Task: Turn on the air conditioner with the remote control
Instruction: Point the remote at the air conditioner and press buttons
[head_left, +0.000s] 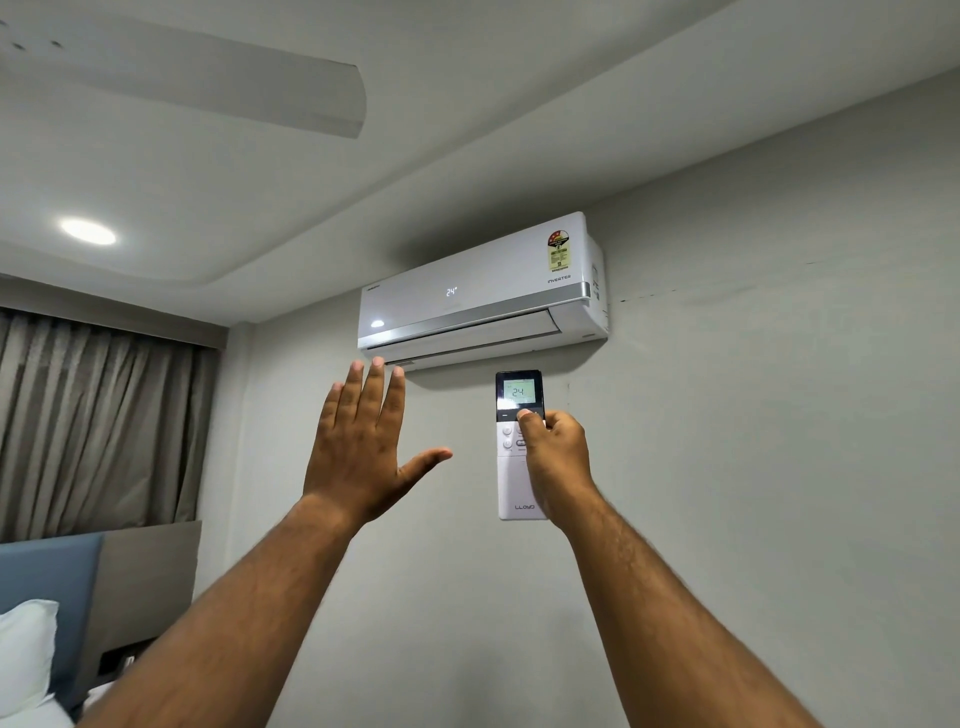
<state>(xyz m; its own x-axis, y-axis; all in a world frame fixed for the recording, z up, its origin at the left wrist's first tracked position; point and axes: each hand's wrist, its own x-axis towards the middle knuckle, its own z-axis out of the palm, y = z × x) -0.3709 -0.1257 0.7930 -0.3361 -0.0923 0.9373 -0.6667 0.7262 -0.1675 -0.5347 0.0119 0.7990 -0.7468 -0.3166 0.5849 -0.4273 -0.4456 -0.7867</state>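
A white air conditioner (483, 296) hangs high on the grey wall, its front panel showing "24" and its lower flap slightly parted. My right hand (556, 457) holds a white remote control (518, 467) upright just below the unit, thumb resting on the buttons under the lit screen, which also reads 24. My left hand (363, 441) is raised with fingers spread and palm facing the unit, fingertips just under its left end, holding nothing.
A ceiling fan blade (234, 88) reaches in at the top left, and a round ceiling light (88, 232) glows. Grey curtains (93, 415) cover the left wall. A bed headboard (47, 597) and white pillow (23, 654) sit at the bottom left.
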